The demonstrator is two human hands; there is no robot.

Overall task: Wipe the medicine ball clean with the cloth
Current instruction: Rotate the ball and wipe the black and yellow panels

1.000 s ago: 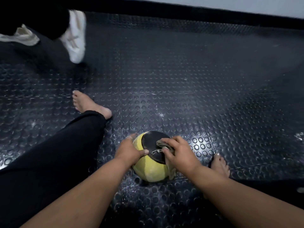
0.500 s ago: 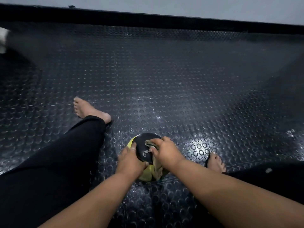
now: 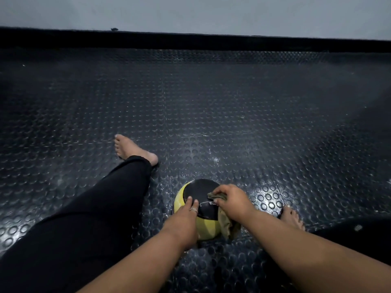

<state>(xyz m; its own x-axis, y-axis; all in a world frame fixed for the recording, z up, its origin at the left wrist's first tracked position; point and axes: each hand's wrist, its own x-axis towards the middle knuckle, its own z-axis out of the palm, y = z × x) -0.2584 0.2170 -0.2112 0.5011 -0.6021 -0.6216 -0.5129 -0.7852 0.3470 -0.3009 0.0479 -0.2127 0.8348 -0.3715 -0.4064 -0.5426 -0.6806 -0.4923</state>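
Far left: left leg (image 3: 88,212) in black trousers, stretched over the studded black rubber floor (image 3: 232,115), bare left foot (image 3: 132,150) at its end, toes pointing away and to the left

Just right of that leg, between both legs: medicine ball (image 3: 206,228), yellow with a round black panel on top, resting on the floor close to the body

On the ball's near left side: left hand (image 3: 183,224), laid flat against the surface, fingers fairly straight and spread narrowly, fingertips reaching onto the edge of the black panel, a ring (image 3: 193,210) on one finger; steadying the ball rather than gripping it, holding nothing

On the ball's right side: right hand (image 3: 231,200), fingers curled and pinching a bunched olive-green cloth (image 3: 216,196) against the black panel; rest of the cloth hanging down the ball's right flank under the wrist, its lower end near the floor

Further right, just beyond the right forearm: bare right foot (image 3: 293,216), toes on the floor, the right leg in black mostly cut off by the lower right edge

Along the top, across the whole width: black skirting strip (image 3: 190,41) against a pale grey wall (image 3: 211,13)
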